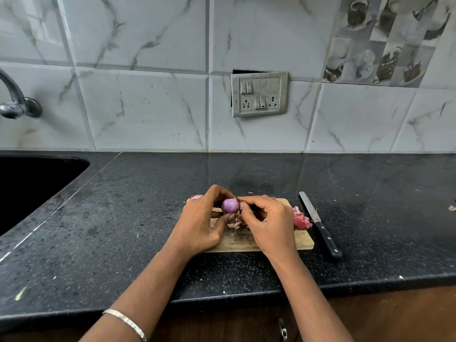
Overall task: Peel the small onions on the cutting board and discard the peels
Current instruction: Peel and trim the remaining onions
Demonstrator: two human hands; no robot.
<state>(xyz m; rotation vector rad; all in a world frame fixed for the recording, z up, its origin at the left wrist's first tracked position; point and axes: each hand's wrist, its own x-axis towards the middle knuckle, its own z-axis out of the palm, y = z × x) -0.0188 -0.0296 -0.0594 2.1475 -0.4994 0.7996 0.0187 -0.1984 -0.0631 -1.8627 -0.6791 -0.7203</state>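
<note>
Half-peeled purple onion (230,205) held just above the cutting board (304,239): left hand (204,223) grips it, right hand (269,223) pinches its right side. Peels (301,219) sit at the board's right edge, knife (318,223) beside it on the table (123,218).

Left hand (199,223) and right hand (269,220), pinching an onion (230,205), block the middle of the cutting board (302,239). Knife (320,225) lies just right, peels (301,219) heaped between. Left, open counter (138,218) runs to the sink (29,183); far side, open to the wall (148,114).
</note>
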